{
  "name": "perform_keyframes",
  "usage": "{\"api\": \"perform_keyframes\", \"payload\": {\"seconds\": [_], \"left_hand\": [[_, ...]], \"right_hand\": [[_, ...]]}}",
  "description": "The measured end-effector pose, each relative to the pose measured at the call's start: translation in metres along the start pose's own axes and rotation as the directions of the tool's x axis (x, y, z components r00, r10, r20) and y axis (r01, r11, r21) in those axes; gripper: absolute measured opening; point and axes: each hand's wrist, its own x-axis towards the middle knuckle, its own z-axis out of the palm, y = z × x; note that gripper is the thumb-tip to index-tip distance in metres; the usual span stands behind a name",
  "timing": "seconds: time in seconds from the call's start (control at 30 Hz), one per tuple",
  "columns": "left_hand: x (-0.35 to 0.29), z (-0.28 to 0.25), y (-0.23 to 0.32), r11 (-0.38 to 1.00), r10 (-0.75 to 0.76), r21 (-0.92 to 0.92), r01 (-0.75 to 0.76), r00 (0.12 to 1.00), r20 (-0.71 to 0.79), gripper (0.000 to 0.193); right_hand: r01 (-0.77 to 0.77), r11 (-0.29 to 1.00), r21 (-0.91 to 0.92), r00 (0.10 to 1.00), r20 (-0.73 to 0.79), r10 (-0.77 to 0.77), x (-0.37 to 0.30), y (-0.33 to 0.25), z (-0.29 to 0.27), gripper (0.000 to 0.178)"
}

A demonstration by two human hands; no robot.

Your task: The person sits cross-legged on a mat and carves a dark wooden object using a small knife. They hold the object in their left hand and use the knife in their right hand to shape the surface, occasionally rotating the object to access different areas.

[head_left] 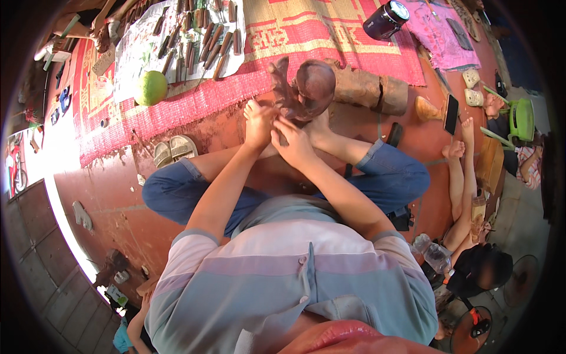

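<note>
A dark brown wood carving [315,88], with a rounded bowl-like form and a curled, knobby part, stands in front of my crossed legs. Both hands meet at its near left side. My left hand [258,123] is closed, its fingers bunched beside the carving's lower edge. Close against it, my right hand [293,143] is closed too, thumb and fingertips pinched together at the carving's base. Whatever lies between the fingers is too small or hidden to make out. Just behind the carving lies a thick wooden log [356,87].
Many wood-handled carving tools [203,44] lie on a white sheet, a green round fruit [151,88] near them. A red-yellow mat [295,29] carries a dark canister [386,20]. Sandals [175,150] sit left; a phone [451,114] and another person's legs [463,177] right.
</note>
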Motion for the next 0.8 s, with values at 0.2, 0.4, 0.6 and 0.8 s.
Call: {"api": "perform_keyframes", "payload": {"seconds": [0.2, 0.4, 0.6, 0.8], "left_hand": [[-0.015, 0.001, 0.003, 0.999, 0.045, -0.027, -0.044, 0.999, 0.005, 0.025], [0.007, -0.020, 0.014, 0.996, 0.057, 0.070, -0.058, 0.998, 0.015, 0.025], [-0.016, -0.015, 0.009, 0.996, 0.058, -0.076, -0.048, 0.989, 0.136, 0.026], [-0.014, 0.005, 0.003, 0.998, 0.035, -0.043, -0.037, 0.998, -0.048, 0.027]], "right_hand": [[0.021, 0.993, -0.115, 0.995, 0.104, -0.009, -0.007, 0.000, -0.005, 0.032], [0.027, 0.997, -0.068, 0.996, 0.087, -0.021, 0.007, 0.004, 0.001, 0.029], [-0.004, 0.987, -0.162, 0.980, 0.194, 0.036, -0.006, -0.013, -0.005, 0.029], [0.042, 0.994, -0.099, 0.998, 0.048, -0.037, -0.013, 0.002, 0.003, 0.025]]}}
